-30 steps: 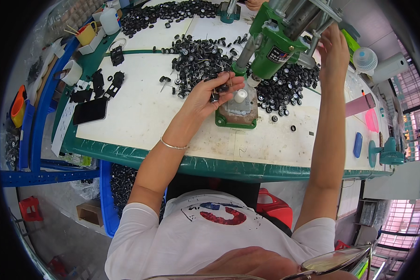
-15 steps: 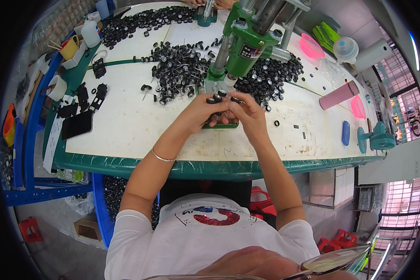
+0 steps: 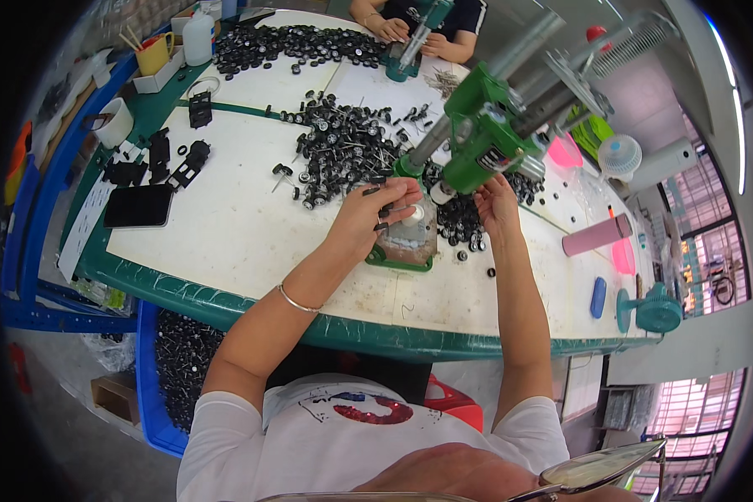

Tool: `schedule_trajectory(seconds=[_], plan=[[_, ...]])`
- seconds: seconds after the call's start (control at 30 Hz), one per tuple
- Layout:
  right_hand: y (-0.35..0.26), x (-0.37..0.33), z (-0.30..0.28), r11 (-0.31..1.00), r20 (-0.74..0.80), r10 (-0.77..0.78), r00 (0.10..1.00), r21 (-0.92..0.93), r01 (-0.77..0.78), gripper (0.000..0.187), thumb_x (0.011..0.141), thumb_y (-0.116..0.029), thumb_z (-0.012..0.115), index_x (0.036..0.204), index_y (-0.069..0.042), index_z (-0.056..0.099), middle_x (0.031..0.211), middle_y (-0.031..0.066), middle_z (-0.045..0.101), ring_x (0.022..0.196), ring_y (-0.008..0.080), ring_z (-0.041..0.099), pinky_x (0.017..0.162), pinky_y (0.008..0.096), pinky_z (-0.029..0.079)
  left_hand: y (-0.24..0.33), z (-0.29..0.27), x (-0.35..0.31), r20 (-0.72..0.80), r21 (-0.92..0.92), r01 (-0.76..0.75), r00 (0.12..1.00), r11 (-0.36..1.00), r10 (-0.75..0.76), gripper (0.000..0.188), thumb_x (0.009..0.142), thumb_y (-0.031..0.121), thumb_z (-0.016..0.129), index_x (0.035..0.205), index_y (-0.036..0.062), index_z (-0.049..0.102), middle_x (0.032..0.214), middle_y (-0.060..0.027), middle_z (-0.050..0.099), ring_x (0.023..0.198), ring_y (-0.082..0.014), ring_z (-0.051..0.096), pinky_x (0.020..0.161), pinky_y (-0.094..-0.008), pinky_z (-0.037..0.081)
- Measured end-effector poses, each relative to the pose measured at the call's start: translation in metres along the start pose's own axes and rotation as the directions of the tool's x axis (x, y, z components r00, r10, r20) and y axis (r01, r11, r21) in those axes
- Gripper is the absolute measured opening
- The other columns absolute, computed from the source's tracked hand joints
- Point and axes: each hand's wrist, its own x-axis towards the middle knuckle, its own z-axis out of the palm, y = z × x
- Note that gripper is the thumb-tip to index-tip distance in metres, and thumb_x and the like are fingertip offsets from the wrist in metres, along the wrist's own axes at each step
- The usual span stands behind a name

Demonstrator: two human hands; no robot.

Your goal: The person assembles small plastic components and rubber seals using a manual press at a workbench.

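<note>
My left hand [image 3: 375, 211] is closed around small black wheels [image 3: 381, 226], beside the base of a green hand press [image 3: 478, 159]. A white round piece [image 3: 413, 216] on the press base is next to its fingertips. On the far side of the press head, my right hand [image 3: 497, 206] has its fingers bent together at the edge of a pile of loose black wheels [image 3: 464, 224]; what they hold, if anything, is hidden. Black wheels with thin metal axles [image 3: 339, 142] lie heaped to the left of the press.
Across the table, a co-worker's hands [image 3: 393, 32] are at another small press [image 3: 403, 63]. A phone [image 3: 138, 206] and black plastic parts [image 3: 191, 163] lie at left. Toward the right are a pink bottle [image 3: 596, 235], a blue case [image 3: 598, 298] and a green fan [image 3: 657, 309].
My hands were together in front of the press and have parted. The right hand has gone right and away to the loose wheels; the left stays by the press base. The view has turned.
</note>
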Motion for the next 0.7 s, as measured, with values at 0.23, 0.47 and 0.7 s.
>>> schedule_trajectory(seconds=[0.23, 0.47, 0.7], plan=[[0.0, 0.055, 0.041, 0.941, 0.402, -0.189, 0.896, 0.335, 0.049, 0.01, 0.092, -0.017, 0.059, 0.096, -0.008, 0.059, 0.1, 0.0067, 0.064, 0.086, 0.0144, 0.063, 0.073, 0.0261, 0.053, 0.011, -0.003, -0.002, -0.035, -0.068, -0.031, 0.999, 0.997, 0.029, 0.026, 0.09, 0.005, 0.056, 0.114, -0.005, 0.059, 0.114, -0.0139, 0.063, 0.107, -0.0209, 0.061, 0.09, -0.028, 0.051], [-0.017, 0.229, 0.007, 0.47, 0.14, 0.634, 0.761, 0.711, -0.523, 0.017, 0.09, -0.01, 0.061, 0.104, -0.002, 0.054, 0.107, 0.0151, 0.063, 0.093, 0.0217, 0.064, 0.076, 0.0286, 0.054, 0.016, 0.003, -0.001, -0.047, -0.013, 0.051, 0.998, 0.999, -0.051, 0.027, 0.094, 0.023, 0.057, 0.107, 0.0, 0.063, 0.095, -0.0116, 0.069, 0.075, -0.0114, 0.065, 0.045, -0.0191, 0.036], [0.026, 0.216, 0.05, 0.971, 0.389, -0.149, 0.909, 0.232, 0.06, 0.065, 0.091, 0.0, 0.052, 0.142, 0.005, 0.013, 0.128, 0.0305, 0.047, 0.112, 0.0363, 0.057, 0.084, 0.0361, 0.055, 0.016, 0.003, -0.01, -0.103, 0.085, 0.106, 0.99, 0.991, -0.097, 0.034, 0.087, 0.034, 0.068, 0.105, 0.0055, 0.07, 0.067, 0.0021, 0.058, 0.05, -0.0038, 0.043, 0.043, -0.0192, 0.032]])
